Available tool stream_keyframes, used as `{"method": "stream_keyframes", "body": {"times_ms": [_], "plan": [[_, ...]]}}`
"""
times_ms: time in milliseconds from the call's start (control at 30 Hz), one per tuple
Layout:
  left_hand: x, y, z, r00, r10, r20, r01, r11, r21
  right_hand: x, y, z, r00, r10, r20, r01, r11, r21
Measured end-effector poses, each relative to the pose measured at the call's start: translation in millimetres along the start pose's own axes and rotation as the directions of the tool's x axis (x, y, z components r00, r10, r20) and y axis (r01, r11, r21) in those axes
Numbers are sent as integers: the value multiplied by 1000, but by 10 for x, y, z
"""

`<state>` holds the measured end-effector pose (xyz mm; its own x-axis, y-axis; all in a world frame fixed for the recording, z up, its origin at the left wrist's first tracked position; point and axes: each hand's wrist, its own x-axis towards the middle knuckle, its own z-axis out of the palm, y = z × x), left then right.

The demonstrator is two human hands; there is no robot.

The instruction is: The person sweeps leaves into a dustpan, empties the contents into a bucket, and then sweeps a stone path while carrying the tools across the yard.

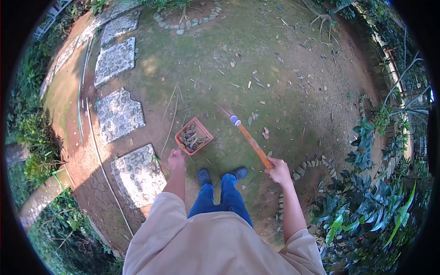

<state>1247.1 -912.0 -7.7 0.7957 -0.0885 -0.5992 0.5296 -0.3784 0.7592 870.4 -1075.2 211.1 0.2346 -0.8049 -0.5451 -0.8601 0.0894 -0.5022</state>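
Observation:
My right hand [278, 171] is wrapped round the orange handle of a stick broom [251, 141]. The broom slants up and to the left, its thin bristles low over the mossy ground. On the other side, my left hand [176, 160] is closed at the near corner of an orange-red dustpan [205, 141], on what looks like its short handle. Dry leaves [191, 137] lie inside the dustpan. A gap of ground separates the bristles from the dustpan. Whether the dustpan touches the ground cannot be made out.
Stone-studded slabs [120, 115] run up the left side, beside a long thin pole [101, 158]. Fallen leaves [266, 133] are scattered ahead and to the right. A stone ring [180, 31] surrounds a small plant at the top. Leafy bushes [366, 215] crowd the lower right.

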Motion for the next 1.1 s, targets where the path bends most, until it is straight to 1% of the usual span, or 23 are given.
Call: {"method": "stream_keyframes", "body": {"times_ms": [33,100,167,267,333,400,467,500,600,700,800,900,1000,1100], "plan": [[-3,9,-3,1000,-9,2,9,1000,14,6,-9,42,1000,-15,7,15,1000,-5],[-23,78,1,1000,-26,7,25,999,42,-30,-40,47,997,-3,77,7,998,-59],[-42,111,-8,999,-43,13,43,999,5,-149,-85,-10,990,-4,144,21,993,-115],[69,34,-21,999,-47,17,48,997,-52,-488,-166,-285,960,144,241,-168,982,85],[98,11,-58,999,-44,9,45,997,-69,-691,-162,-372,959,130,251,-164,979,123],[84,45,-106,999,-37,-4,36,997,-64,-812,-62,-373,965,93,245,-137,976,169],[262,-161,-169,999,-6,47,11,994,-107,-888,-152,-396,970,98,224,-135,978,159],[255,-152,-203,997,11,70,-2,992,-128,-912,-189,-398,972,99,214,-133,979,154],[166,-138,-293,1000,17,7,-16,998,-55,-854,-159,-325,984,65,164,-90,984,156],[244,-218,-447,999,-33,5,33,999,-1,-795,-253,-294,992,59,114,-75,987,139],[210,-255,-622,1000,5,-17,-6,998,-57,-707,-286,-209,995,43,92,-59,983,175],[116,-245,-856,999,2,-42,-5,997,-75,-620,-343,-111,996,14,84,-26,989,144],[161,-372,-1100,998,15,-62,-25,987,-156,-565,-510,-30,994,38,101,-49,993,105],[230,-439,-1373,994,-31,-109,19,993,-116,-444,-527,138,995,-18,99,8,995,102]]}}
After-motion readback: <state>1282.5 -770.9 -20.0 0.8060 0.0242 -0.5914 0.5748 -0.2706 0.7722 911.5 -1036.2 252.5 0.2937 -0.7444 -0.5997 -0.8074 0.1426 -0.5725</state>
